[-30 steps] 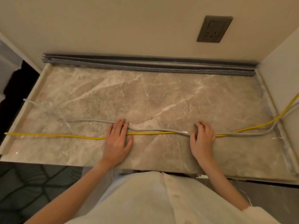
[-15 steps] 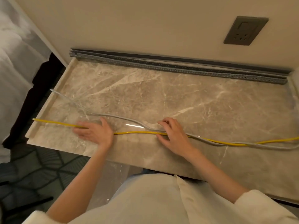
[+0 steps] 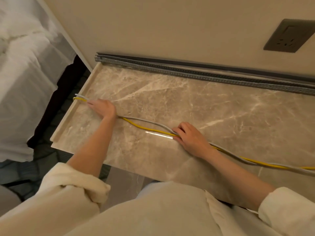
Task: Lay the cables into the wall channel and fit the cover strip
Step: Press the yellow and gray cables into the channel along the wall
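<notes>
A beige veined marble worktop (image 3: 196,99) with a raised left lip is carrying a yellow cable (image 3: 144,128) and a grey cable (image 3: 150,122), lying side by side across its front. A grey perforated channel (image 3: 204,77) is lying along its back edge, against the wall. Both hands are resting on the cables.

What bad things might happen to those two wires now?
The yellow cable and grey cable cross under the right hand, so they may go in twisted. Their ends by the left hand sit near the marble top's edge and might slip off. The channel lies far behind.
</notes>
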A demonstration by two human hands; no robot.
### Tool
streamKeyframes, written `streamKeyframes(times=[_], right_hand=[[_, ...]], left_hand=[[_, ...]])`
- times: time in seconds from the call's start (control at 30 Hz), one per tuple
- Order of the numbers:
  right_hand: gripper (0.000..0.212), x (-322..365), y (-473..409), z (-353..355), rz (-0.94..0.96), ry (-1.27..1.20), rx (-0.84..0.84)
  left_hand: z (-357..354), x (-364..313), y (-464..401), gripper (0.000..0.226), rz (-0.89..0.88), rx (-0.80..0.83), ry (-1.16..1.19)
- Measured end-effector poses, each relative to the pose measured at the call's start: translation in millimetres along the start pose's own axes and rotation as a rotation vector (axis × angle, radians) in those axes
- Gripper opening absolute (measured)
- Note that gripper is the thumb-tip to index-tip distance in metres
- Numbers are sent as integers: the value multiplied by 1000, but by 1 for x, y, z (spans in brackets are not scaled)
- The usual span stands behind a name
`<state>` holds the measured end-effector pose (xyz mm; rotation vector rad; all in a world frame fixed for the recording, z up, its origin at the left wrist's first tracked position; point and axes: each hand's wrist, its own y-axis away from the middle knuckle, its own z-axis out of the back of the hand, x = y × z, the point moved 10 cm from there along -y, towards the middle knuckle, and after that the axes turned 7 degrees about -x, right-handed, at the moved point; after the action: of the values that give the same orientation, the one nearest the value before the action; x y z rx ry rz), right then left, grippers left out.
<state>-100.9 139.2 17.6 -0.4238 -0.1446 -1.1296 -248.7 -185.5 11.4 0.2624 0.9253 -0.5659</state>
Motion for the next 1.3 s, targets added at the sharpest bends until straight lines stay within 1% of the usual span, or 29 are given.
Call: streamKeyframes(times=[0.17,0.23,0.3,0.43,0.53,0.6,0.67,0.73,0.87,1.0,1.07,1.13,1.2,1.3], right_hand=[[26,-20,-21,-1,-42,14,-6],[25,-28,-31,-3,-58,35,-1],[24,-41,-43,-4,-92,65,3],[25,-69,-69,-4,-154,141,31],[27,-88,-87,-1,-156,189,46],[27,-102,-98,1,-170,203,48],[27,-115,-107,3,-183,226,55],[27,-125,-115,4,-187,248,63],[28,-139,-126,8,-181,283,76],[29,-149,-132,12,-210,276,79],[29,-152,-132,14,-234,260,74],[28,-152,-129,17,-241,241,63],[27,-152,-121,22,-235,225,49],[27,-156,-99,31,-241,213,27]], left_hand=[[-19,-12,-36,47,78,-6,-50],[-29,-16,-44,40,115,9,-38],[-43,-22,-52,34,136,44,12],[-71,-42,-57,25,143,95,190],[-91,-57,-58,36,118,131,280],[-104,-64,-60,44,107,156,308],[-117,-71,-63,48,88,182,313],[-127,-77,-66,48,65,205,302],[-141,-88,-71,36,-1,252,259],[-152,-97,-68,45,-15,325,255],[-153,-101,-68,41,-82,348,164],[-152,-103,-64,37,-183,349,9],[-145,-109,-48,34,-310,302,-170],[-131,-125,-1,44,-516,203,-314]])
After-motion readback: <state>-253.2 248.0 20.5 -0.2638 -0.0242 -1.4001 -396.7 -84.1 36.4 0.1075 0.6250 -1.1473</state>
